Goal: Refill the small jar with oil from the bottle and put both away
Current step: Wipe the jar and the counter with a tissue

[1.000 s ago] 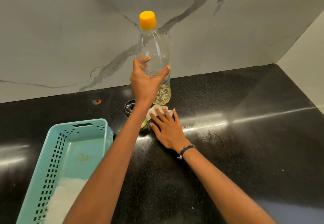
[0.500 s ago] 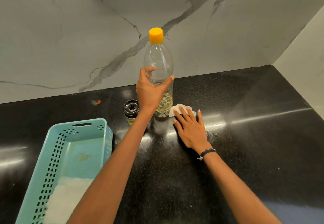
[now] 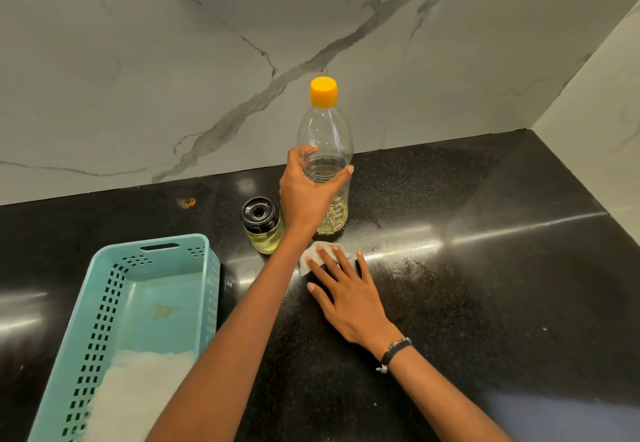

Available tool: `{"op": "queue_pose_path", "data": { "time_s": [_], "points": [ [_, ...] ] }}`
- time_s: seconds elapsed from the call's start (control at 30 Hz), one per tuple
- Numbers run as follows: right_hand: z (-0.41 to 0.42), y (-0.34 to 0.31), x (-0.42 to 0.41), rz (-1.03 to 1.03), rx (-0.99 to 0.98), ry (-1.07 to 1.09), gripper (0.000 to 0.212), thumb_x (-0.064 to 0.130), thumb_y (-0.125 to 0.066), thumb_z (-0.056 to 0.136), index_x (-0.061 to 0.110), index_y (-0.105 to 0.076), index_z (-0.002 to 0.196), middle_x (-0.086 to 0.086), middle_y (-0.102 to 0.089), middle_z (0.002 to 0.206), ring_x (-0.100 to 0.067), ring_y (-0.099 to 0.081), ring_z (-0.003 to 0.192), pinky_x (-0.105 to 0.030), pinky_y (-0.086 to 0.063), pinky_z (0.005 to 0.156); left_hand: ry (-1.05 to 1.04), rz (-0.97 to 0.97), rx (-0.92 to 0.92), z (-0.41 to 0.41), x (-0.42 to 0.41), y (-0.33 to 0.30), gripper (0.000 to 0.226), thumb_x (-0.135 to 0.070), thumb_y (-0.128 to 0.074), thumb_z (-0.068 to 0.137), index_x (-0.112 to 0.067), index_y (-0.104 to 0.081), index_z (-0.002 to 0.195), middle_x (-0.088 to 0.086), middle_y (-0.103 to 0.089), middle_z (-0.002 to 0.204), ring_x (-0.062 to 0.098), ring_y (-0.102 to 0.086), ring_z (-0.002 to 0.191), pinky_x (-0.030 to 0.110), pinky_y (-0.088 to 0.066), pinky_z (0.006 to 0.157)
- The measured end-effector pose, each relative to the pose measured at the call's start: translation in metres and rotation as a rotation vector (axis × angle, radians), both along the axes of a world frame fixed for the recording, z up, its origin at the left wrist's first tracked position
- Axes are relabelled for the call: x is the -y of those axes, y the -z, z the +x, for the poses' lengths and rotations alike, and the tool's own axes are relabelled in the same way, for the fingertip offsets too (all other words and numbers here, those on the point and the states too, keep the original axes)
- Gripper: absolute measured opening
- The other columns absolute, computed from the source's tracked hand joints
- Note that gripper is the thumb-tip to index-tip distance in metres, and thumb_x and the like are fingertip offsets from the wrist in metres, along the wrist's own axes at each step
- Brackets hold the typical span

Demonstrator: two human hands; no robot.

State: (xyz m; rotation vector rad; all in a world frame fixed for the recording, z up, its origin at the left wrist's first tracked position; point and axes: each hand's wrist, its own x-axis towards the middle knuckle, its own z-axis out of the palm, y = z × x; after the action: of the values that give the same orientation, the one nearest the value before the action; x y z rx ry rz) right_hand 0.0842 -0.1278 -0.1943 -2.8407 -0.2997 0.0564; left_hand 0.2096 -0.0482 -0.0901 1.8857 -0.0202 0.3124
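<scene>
1. The bottle (image 3: 325,151) stands upright on the counter (image 3: 485,268) near the marble wall (image 3: 138,78), its long axis vertical and its yellow cap (image 3: 323,92) pointing straight up. A little oil sits in its lower part.
2. Your left hand (image 3: 304,192) wraps the bottle at mid-height, fingers curled round the far side and the thumb pressed on the right side. Your left forearm runs up from the bottom of the view, angled toward the right.
3. The jar (image 3: 262,225) stands upright just left of the bottle, black lid on top, pale yellow oil inside. It is close beside your left wrist; you cannot tell whether they touch.
4. Your right hand (image 3: 346,289) lies flat, palm down, on the counter just in front of the bottle. Its fingers are straight and slightly spread, their tips pressing on a white cloth (image 3: 311,256).
5. A bracelet (image 3: 394,351) circles your right wrist.
6. A teal basket (image 3: 104,303) sits to the left, something white lying in its near end.
</scene>
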Motion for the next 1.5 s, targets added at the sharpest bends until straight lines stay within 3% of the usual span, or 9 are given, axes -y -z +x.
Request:
{"op": "queue_pose_path", "data": {
  "time_s": [0.4,0.53,0.63,0.7,0.83,0.97,1.07,1.23,1.5],
  "points": [
    [-0.004,-0.004,0.042,-0.038,-0.044,0.214,0.058,0.057,-0.004,0.094,0.041,-0.015,0.149,0.015,-0.007,0.158,-0.008,0.006,0.145,-0.042,0.011,0.116,0.038,-0.004,-0.041,-0.010,0.000,0.004,0.067,-0.049,-0.083,0.064,-0.025,-0.049,0.117,-0.005,-0.062,0.115,0.012,-0.061,0.105,0.036,-0.053,0.089],
    [0.003,-0.006,0.039,-0.024,-0.067,0.214,0.061,0.058,0.000,0.091,0.040,-0.008,0.149,0.014,0.002,0.158,-0.008,0.013,0.144,-0.041,0.017,0.115,0.088,0.070,-0.092,-0.022,-0.008,-0.004,0.097,-0.052,-0.083,0.062,-0.024,-0.034,0.140,0.000,-0.045,0.141,0.017,-0.044,0.129,0.033,-0.042,0.107],
    [-0.002,-0.005,0.033,-0.038,-0.042,0.171,0.062,0.059,-0.002,0.092,0.038,-0.010,0.150,0.011,-0.003,0.159,-0.012,0.009,0.146,-0.042,0.015,0.115,-0.098,0.090,0.083,-0.053,-0.023,-0.004,0.104,-0.043,-0.082,0.069,-0.015,-0.022,0.149,0.002,-0.028,0.155,0.013,-0.025,0.143,0.020,-0.024,0.114],
    [-0.008,-0.002,0.026,-0.038,-0.007,0.133,0.059,0.057,-0.008,0.095,0.036,-0.015,0.150,0.009,-0.011,0.159,-0.015,0.002,0.147,-0.044,0.009,0.116,-0.292,0.030,0.165,-0.072,-0.037,0.013,0.099,-0.031,-0.083,0.072,-0.009,-0.023,0.148,0.005,-0.028,0.155,0.012,-0.024,0.144,0.025,-0.023,0.117],
    [-0.014,0.002,0.002,-0.034,0.011,0.043,0.056,0.054,-0.019,0.098,0.033,-0.022,0.149,0.007,-0.019,0.157,-0.017,-0.006,0.147,-0.046,0.000,0.115,-0.409,-0.120,-0.129,-0.081,-0.059,0.048,0.107,-0.030,-0.085,0.067,-0.011,-0.018,0.149,0.008,-0.024,0.156,0.015,-0.023,0.143,0.033,-0.023,0.118],
    [-0.009,0.004,-0.015,-0.039,0.010,0.009,0.054,0.053,-0.023,0.098,0.032,-0.026,0.148,0.005,-0.026,0.156,-0.018,-0.013,0.146,-0.046,-0.001,0.114,-0.348,-0.135,-0.257,-0.058,-0.065,0.059,0.102,-0.030,-0.089,0.062,-0.014,-0.029,0.144,0.007,-0.040,0.148,0.017,-0.039,0.135,0.027,-0.033,0.109],
    [-0.006,0.005,-0.021,-0.043,0.029,0.001,0.054,0.053,-0.023,0.098,0.031,-0.029,0.147,0.004,-0.030,0.154,-0.020,-0.017,0.145,-0.046,-0.003,0.114,-0.362,-0.084,-0.278,-0.045,-0.064,0.064,0.073,-0.033,-0.090,0.059,-0.020,-0.050,0.119,-0.002,-0.062,0.117,0.011,-0.057,0.105,0.028,-0.045,0.092],
    [0.003,0.007,-0.031,-0.021,0.072,0.005,0.055,0.052,-0.025,0.098,0.028,-0.032,0.146,0.001,-0.031,0.153,-0.023,-0.020,0.144,-0.047,-0.005,0.113,-0.405,-0.059,-0.242,-0.036,-0.065,0.066,0.046,-0.027,-0.087,0.062,-0.027,-0.056,0.095,-0.010,-0.063,0.092,0.012,-0.062,0.090,0.024,-0.044,0.079],
    [0.043,0.003,-0.073,0.033,0.002,0.075,0.058,0.049,-0.025,0.094,0.022,-0.043,0.142,-0.006,-0.040,0.149,-0.028,-0.028,0.141,-0.047,-0.007,0.112,-0.490,-0.064,-0.170,-0.018,-0.081,0.022,0.057,-0.028,-0.088,0.062,-0.015,-0.063,0.112,-0.011,-0.058,0.097,0.005,-0.055,0.093,0.019,-0.039,0.084]
  ]
}}
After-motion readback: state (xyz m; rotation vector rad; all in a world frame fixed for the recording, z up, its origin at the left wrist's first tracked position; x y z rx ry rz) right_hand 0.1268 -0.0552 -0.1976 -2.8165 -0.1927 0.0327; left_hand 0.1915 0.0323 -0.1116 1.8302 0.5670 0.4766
